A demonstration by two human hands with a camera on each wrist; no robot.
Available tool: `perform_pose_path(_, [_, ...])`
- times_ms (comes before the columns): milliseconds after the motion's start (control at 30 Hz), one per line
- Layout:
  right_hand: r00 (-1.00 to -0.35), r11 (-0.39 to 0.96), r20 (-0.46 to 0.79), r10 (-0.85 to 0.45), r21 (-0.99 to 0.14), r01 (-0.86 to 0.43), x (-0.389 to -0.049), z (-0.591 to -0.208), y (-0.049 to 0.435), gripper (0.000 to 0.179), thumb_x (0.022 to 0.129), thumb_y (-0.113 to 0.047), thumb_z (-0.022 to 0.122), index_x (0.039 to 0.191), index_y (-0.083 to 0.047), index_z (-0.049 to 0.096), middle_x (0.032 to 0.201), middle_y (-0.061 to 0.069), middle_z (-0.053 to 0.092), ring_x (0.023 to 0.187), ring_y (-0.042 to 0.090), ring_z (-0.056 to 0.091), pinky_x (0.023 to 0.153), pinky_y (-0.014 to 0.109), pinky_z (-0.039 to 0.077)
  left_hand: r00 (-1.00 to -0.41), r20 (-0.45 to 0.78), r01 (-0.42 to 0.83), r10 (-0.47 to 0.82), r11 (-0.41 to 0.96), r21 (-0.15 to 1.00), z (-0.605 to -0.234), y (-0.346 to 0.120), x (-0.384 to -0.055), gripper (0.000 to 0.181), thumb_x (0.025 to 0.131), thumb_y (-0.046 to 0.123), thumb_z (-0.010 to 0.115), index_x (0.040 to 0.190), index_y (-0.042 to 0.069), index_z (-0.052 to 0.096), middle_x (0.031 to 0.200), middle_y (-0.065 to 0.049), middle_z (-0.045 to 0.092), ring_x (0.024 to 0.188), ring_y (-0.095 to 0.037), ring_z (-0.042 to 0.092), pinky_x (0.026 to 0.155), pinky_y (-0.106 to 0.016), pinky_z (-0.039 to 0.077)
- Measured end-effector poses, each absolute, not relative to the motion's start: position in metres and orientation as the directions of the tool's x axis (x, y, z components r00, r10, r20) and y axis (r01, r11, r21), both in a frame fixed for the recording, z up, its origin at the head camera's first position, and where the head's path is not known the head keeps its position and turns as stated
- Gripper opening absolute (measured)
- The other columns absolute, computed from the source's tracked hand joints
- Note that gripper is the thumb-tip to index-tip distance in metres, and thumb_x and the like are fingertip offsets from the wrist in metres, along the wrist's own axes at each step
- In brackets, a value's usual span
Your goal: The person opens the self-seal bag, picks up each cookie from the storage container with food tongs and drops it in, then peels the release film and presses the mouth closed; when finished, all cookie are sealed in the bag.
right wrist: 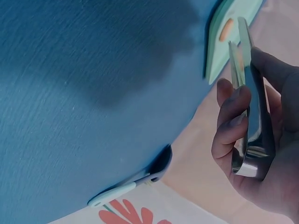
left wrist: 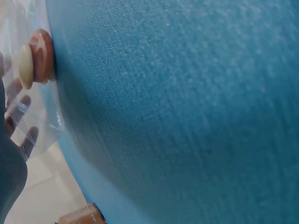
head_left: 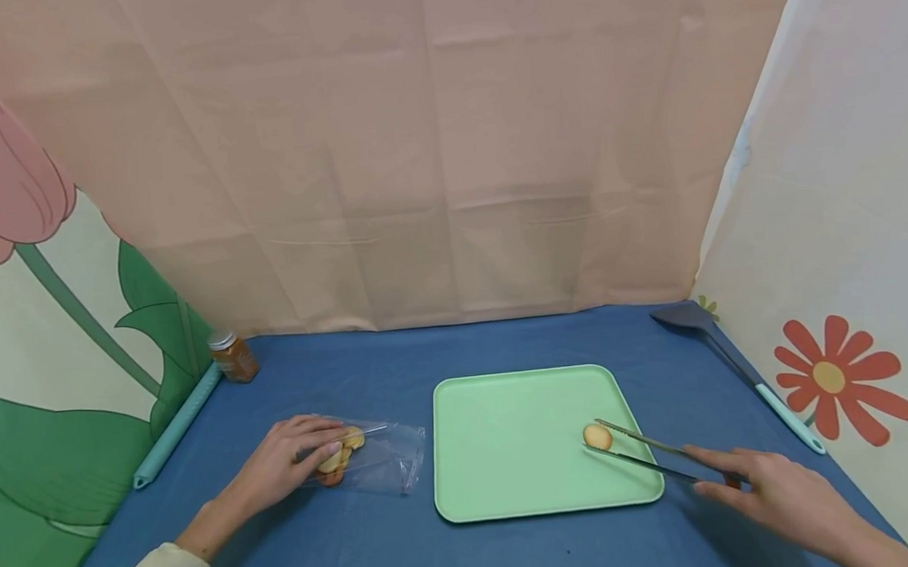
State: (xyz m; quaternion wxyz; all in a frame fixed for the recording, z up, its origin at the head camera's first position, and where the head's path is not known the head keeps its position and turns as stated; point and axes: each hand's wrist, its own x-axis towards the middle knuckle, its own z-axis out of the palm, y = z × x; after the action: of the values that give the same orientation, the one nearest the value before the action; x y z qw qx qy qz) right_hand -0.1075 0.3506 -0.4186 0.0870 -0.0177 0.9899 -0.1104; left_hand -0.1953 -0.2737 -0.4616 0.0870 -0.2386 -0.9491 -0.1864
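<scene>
In the head view my left hand (head_left: pixel 298 453) holds a clear plastic bag (head_left: pixel 388 463) on the blue cloth, its thumb and fingers at the bag's side. Several round cookies (head_left: pixel 331 463) lie inside, some pale and some brown. The left wrist view shows fingers through the bag's film, near a brown cookie (left wrist: pixel 43 57). My right hand (head_left: pixel 780 493) grips metal tongs (right wrist: pixel 254 112), whose arms stand apart and reach over the green tray (head_left: pixel 520 448). One round cookie (head_left: pixel 598 436) is on the tray by the tong tips; whether they touch it I cannot tell.
A jar with a silver lid (head_left: pixel 233 356) stands at the back left, near a turquoise rod (head_left: pixel 177 427) along the left edge. On the right side lies a dark spatula (head_left: pixel 727 361) with a light handle. Printed cloth walls enclose the table.
</scene>
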Motion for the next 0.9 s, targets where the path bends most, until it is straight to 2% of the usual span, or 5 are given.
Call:
perform_pose_path(500, [-0.971, 0.967, -0.234, -0.047, -0.253, 0.014, -0.113, -0.421, 0.357, 0.065, 0.082, -0.055, 0.075, 0.136, -0.021, 0.066, 0.07, -0.001, 0.048, 0.066, 0.013, 0.044, 0.055, 0.032, 0.032, -0.86, 0.273, 0.502, 0.431, 0.809, 0.306, -0.462, -0.275, -0.196, 0.029, 0.1, 0.041, 0.06, 0.125, 0.032, 0.072, 0.13, 0.003, 0.068, 0.125, -0.027, 0.059, 0.101, -0.063, 0.039])
perform_pose_path(900, [-0.969, 0.967, -0.242, -0.051, -0.255, 0.013, -0.115, -0.426, 0.362, 0.064, 0.082, -0.058, 0.073, 0.136, -0.024, 0.066, 0.07, -0.001, 0.048, 0.066, 0.013, 0.044, 0.055, 0.032, 0.032, -0.868, 0.258, 0.49, 0.424, 0.818, 0.302, -0.46, -0.274, -0.196, 0.03, 0.1, 0.043, 0.06, 0.125, 0.03, 0.072, 0.13, 0.004, 0.068, 0.125, -0.027, 0.058, 0.1, -0.063, 0.039])
